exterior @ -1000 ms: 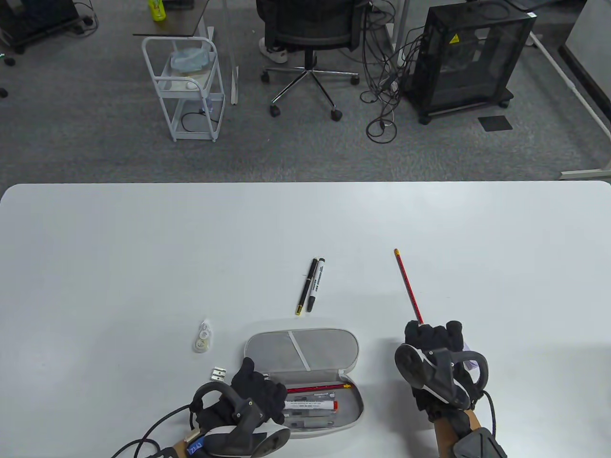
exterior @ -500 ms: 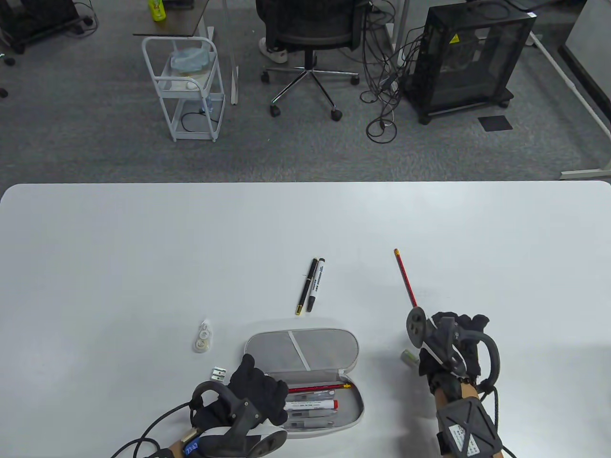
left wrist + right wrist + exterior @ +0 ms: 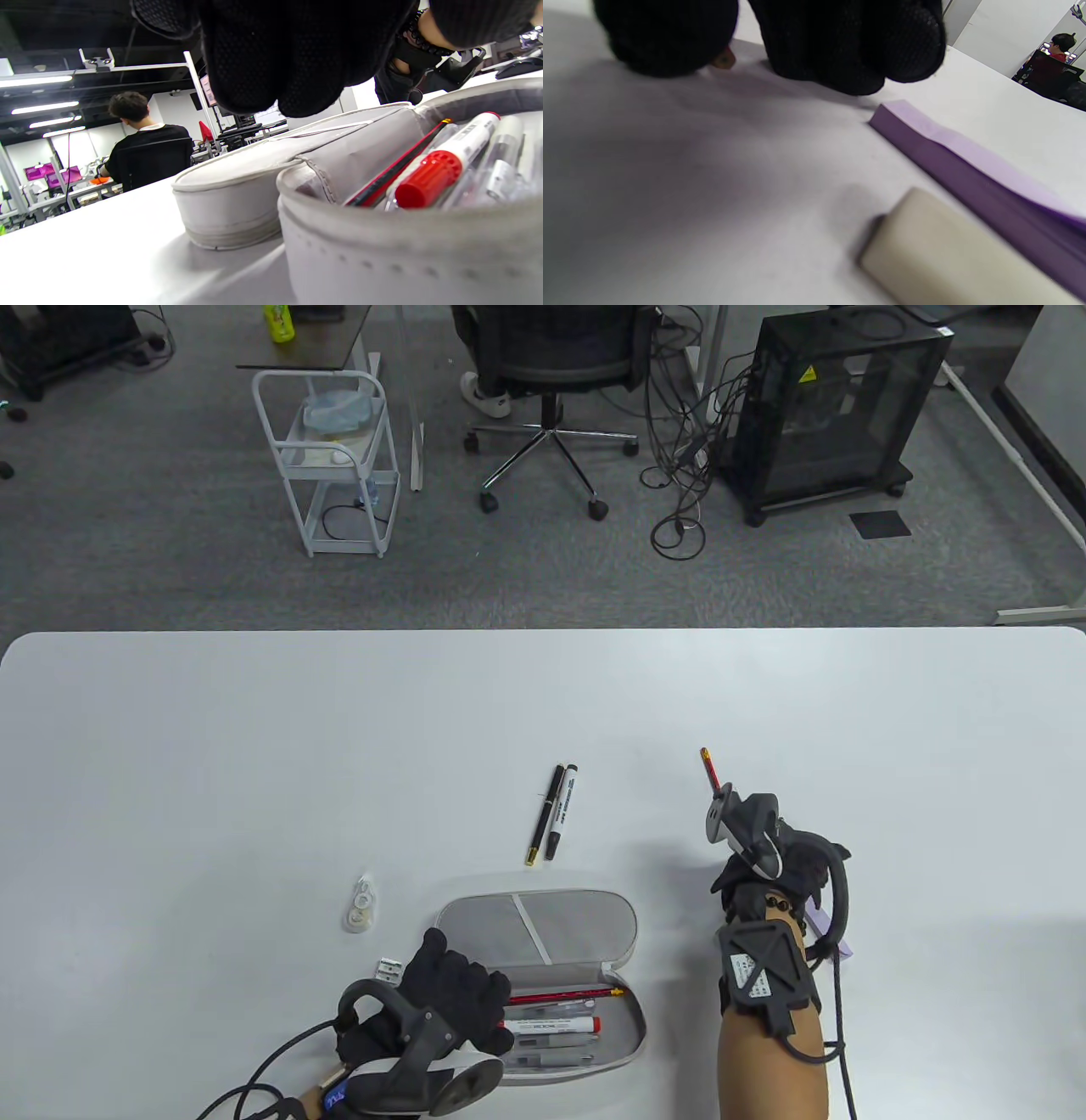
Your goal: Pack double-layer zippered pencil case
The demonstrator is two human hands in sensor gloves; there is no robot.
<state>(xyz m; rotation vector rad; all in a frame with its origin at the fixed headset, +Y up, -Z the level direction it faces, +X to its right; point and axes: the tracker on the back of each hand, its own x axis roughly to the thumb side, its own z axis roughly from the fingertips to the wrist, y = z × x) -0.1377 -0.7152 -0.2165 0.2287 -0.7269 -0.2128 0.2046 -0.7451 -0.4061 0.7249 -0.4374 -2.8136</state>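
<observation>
The grey pencil case (image 3: 534,929) lies open near the front edge, its mesh lid folded back. Its lower compartment holds a red-capped marker (image 3: 551,1025), a red pencil (image 3: 564,995) and clear pens. My left hand (image 3: 458,988) rests on the case's left end, fingers curled over the rim. The left wrist view shows those fingers (image 3: 275,55) above the case (image 3: 237,203) and marker (image 3: 428,178). My right hand (image 3: 785,857) covers the near part of a loose red pencil (image 3: 709,768). In the right wrist view, thumb and fingers (image 3: 848,42) pinch its tip (image 3: 723,59) on the table.
A black pen (image 3: 547,813) and a black-and-white marker (image 3: 562,811) lie side by side behind the case. Correction tape (image 3: 361,902) and a metal sharpener (image 3: 389,967) sit left of it. A purple sticky pad (image 3: 967,156) and an eraser (image 3: 958,254) lie by my right wrist.
My right hand turned over and slid forward along the loose red pencil, its forearm now covering the eraser seen half a second ago. The left hand barely shifted on the case.
</observation>
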